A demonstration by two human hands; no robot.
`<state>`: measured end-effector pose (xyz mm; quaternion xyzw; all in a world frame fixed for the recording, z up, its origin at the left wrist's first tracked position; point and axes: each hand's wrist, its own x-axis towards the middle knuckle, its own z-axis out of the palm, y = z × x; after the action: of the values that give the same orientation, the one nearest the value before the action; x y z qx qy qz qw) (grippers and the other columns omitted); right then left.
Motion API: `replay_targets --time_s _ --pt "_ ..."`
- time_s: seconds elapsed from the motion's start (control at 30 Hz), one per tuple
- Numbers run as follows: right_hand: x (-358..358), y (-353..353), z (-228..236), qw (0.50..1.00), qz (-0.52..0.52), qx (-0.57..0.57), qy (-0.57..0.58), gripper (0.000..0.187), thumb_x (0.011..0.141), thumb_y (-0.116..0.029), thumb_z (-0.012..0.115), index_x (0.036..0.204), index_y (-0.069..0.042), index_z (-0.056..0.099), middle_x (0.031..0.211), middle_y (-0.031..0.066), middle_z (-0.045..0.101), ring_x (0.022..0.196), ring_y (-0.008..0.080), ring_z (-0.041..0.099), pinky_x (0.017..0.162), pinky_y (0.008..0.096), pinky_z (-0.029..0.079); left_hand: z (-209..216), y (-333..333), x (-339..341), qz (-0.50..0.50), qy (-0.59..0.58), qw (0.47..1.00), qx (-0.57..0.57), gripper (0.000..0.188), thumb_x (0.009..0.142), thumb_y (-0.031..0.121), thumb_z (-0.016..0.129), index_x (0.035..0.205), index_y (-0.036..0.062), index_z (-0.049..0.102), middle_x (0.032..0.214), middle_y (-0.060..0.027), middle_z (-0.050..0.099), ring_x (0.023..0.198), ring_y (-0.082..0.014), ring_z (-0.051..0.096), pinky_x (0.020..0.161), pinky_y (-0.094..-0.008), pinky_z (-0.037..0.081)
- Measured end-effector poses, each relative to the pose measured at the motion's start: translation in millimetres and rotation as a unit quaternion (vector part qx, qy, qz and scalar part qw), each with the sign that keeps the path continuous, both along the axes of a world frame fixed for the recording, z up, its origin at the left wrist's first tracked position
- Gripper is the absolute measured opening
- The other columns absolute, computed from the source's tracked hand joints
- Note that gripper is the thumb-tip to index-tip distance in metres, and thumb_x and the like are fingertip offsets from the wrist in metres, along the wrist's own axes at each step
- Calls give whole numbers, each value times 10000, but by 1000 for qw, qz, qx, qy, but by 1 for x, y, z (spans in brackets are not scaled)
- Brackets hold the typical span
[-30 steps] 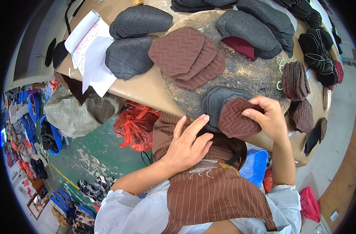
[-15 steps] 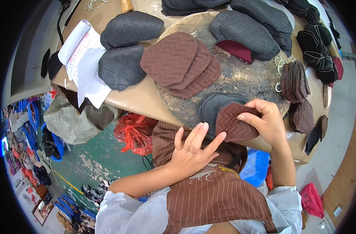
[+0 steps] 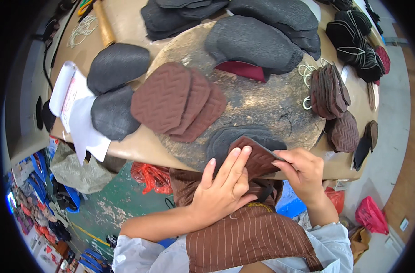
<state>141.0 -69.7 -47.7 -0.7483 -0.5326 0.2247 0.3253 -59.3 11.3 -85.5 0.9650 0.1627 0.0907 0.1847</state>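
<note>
My right hand [image 3: 304, 174] pinches the right edge of a brown quilted fabric piece [image 3: 261, 159], which has a dark backing and is tilted. My left hand [image 3: 221, 187] has its fingers stretched out, with the fingertips against the piece's left side. Under and behind that piece lies a small pile of dark grey felt-like pieces [image 3: 218, 137] at the near edge of a worn round wooden board [image 3: 266, 102]. Farther left, several matching brown quilted pieces [image 3: 161, 98] lie fanned out on the board.
Dark grey pads [image 3: 253, 43] pile up at the back, a maroon piece beneath one. String-tied brown bundles [image 3: 328, 91] and black bundles [image 3: 355, 45] stand on the right. White papers [image 3: 82, 113] and a wooden handle [image 3: 103, 25] are at the left. A red plastic bag [image 3: 152, 176] sits below the table edge.
The brown piece has tipped up, showing its dark edge, and my right hand's grip is now at its right edge. My view has shifted, so the table's contents appear farther left.
</note>
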Motion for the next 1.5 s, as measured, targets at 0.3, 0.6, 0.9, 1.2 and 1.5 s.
replay_targets --time_s 0.3,0.6,0.9,1.2,1.5 --pt "20 11 2 981 -55 -150 111 232 789 -155 752 783 -20 565 624 90 590 532 130 568 480 279 427 23 37 29 52 -22 988 -144 479 676 419 771 953 92 558 1406 -153 459 1053 -255 509 862 -394 302" --pt "22 -25 14 961 -157 88 210 279 789 -21 728 1020 -24 573 820 52 645 759 94 628 638 221 497 40 46 22 163 -262 847 -434 627 771 -43 726 1291 18 381 911 -85 648 828 -138 629 732 -244 498" --pt "130 -83 15 932 -249 -136 -226 442 821 -136 683 1207 39 558 1145 154 575 1029 282 568 897 338 439 32 63 6 198 -115 972 46 691 749 261 749 1356 106 458 1470 -245 263 1344 -416 257 1074 -504 203" --pt "120 -80 4 883 -223 -117 -397 389 806 -83 689 1167 4 570 1085 159 572 970 294 583 873 356 457 2 7 8 8 25 997 -69 838 700 369 757 1427 178 385 1485 -279 237 1359 -429 274 1043 -590 238" --pt "115 -85 30 922 -152 -79 -348 229 781 -13 695 975 5 574 768 -8 509 741 62 504 645 211 408 -7 -10 -26 68 -30 994 -74 800 669 284 816 1373 152 460 1433 -396 112 1338 -531 188 1020 -639 236"
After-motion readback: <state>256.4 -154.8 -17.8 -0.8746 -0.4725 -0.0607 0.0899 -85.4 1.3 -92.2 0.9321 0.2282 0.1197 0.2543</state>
